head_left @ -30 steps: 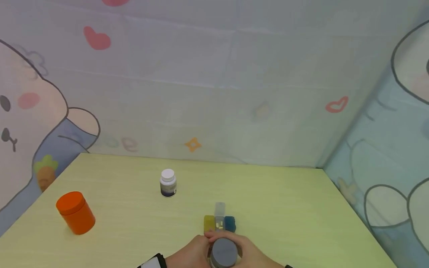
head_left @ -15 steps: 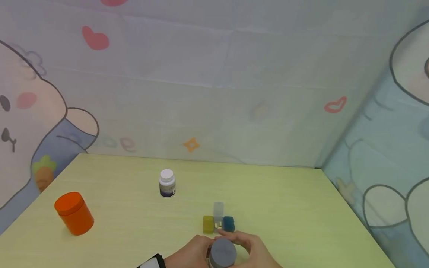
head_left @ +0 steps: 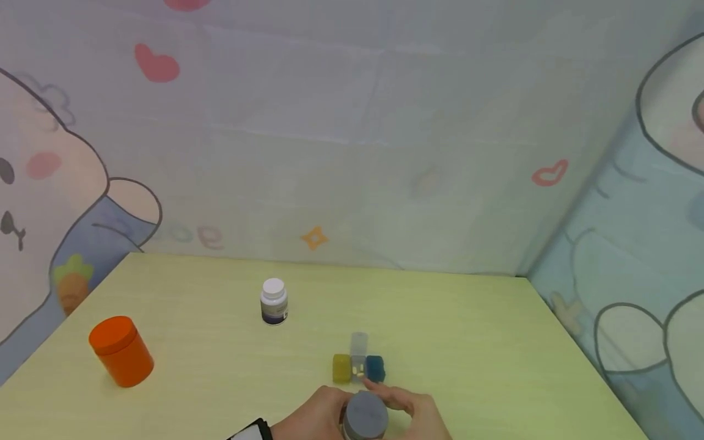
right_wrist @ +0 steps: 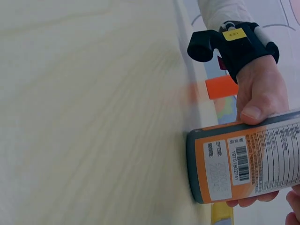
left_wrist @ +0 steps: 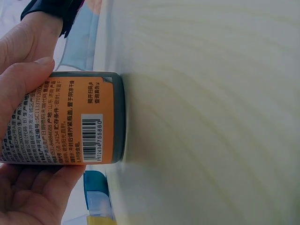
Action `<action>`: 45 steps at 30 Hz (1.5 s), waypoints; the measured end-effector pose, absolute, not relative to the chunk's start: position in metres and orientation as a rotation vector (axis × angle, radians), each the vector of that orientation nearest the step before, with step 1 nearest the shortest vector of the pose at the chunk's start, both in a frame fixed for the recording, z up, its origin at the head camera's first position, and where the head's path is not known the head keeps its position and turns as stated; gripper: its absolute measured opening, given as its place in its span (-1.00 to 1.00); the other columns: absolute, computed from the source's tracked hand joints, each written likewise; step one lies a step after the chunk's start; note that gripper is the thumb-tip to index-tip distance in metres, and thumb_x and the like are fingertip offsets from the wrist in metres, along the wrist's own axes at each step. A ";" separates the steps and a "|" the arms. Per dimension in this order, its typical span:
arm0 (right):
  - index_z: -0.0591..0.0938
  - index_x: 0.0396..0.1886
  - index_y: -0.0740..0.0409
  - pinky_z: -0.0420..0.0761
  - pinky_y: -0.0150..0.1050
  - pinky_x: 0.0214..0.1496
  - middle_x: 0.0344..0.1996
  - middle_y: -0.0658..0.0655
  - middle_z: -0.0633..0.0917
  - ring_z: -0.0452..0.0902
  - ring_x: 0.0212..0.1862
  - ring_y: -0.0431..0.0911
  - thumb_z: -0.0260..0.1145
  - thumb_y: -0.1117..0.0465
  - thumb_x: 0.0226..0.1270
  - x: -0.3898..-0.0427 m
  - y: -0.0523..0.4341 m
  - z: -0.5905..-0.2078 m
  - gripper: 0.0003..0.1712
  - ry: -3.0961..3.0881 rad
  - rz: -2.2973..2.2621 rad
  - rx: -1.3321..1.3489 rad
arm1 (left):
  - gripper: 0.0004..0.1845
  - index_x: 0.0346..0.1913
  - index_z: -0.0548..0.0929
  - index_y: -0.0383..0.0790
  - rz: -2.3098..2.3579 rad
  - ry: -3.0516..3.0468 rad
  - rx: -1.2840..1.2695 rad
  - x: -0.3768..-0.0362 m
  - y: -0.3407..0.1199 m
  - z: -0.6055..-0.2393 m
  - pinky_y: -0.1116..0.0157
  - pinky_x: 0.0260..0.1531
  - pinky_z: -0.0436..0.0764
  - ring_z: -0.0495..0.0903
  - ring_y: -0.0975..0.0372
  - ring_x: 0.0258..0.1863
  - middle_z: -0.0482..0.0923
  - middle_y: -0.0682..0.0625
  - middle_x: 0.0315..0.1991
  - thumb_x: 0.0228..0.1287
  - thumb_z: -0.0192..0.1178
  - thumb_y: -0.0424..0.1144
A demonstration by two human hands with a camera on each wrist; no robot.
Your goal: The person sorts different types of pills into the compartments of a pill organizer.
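A pale yellow-green table is seen from above, backed by cloth walls printed with cartoon animals and hearts. On the left side of the table an orange canister with an orange lid is stood well apart from everything else. Further back, near the middle, a small white-capped pill bottle is stood upright. Close to the near edge, a bottle with an orange label and grey lid is stood upright on the table, its base resting flat on the surface in both wrist views, and it is gripped from both sides. The left hand is wrapped round the bottle's body, thumb on one side and fingers on the other, with a black wristband worn on that arm. The right hand is curled round the bottle near its lid, fingers reaching across the far side. Just beyond the hands, a small pill organiser is laid, made of yellow, clear and blue compartments, with the clear middle lid flipped up.
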State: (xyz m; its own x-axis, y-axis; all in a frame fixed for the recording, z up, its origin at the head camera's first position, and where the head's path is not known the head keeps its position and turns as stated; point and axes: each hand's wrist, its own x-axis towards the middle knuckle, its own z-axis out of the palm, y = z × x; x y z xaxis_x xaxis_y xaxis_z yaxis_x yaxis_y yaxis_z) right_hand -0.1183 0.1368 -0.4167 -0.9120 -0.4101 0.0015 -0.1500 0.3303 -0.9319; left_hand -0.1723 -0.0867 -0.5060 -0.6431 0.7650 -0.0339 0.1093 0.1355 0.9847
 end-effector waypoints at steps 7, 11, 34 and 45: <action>0.62 0.25 0.27 0.52 0.36 0.16 0.14 0.28 0.72 0.67 0.12 -0.20 0.50 0.11 0.24 -0.119 0.143 -0.419 -0.39 2.327 -1.574 -0.570 | -0.66 0.04 0.73 0.05 1.520 1.891 0.793 -0.163 -0.086 -0.482 0.35 -0.06 0.66 0.72 0.35 -0.12 0.77 0.18 -0.13 0.23 0.45 -0.01; 0.59 0.29 0.26 0.54 0.27 0.19 0.19 0.31 0.68 0.62 0.21 -0.07 0.45 0.13 0.32 -0.123 0.147 -0.407 -0.41 2.202 -1.549 -0.628 | -0.64 0.06 0.73 0.10 1.498 1.920 0.761 -0.159 -0.086 -0.479 0.36 -0.08 0.64 0.69 0.39 -0.12 0.76 0.22 -0.11 0.23 0.44 0.04; 0.55 0.19 0.47 0.71 -0.09 0.02 0.04 0.41 0.69 0.66 0.00 0.25 0.62 0.26 0.06 -0.199 0.131 -0.413 -0.28 2.664 -1.261 -0.738 | -0.80 -0.07 0.76 0.09 1.359 2.066 0.671 -0.180 -0.085 -0.517 0.42 -0.15 0.60 0.62 0.45 -0.26 0.73 0.27 -0.23 0.25 0.43 -0.08; 0.65 0.01 0.48 0.69 -0.34 -0.13 -0.08 0.39 0.74 0.68 -0.10 0.14 0.62 0.35 -0.01 -0.203 0.131 -0.425 -0.44 2.654 -1.239 -0.724 | -0.68 0.05 0.71 0.19 1.441 1.971 0.629 -0.182 -0.087 -0.515 0.29 0.09 0.64 0.65 0.39 -0.04 0.72 0.27 -0.04 0.23 0.45 -0.02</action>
State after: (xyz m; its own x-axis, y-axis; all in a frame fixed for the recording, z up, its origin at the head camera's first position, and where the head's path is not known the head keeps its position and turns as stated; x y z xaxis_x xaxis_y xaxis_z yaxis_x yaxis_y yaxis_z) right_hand -0.2029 0.1311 -0.4251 -0.8775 -0.4716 0.0872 -0.3696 0.5491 -0.7496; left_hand -0.1821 -0.0866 -0.5148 -0.7007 0.6861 -0.1957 0.0216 0.2946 0.9554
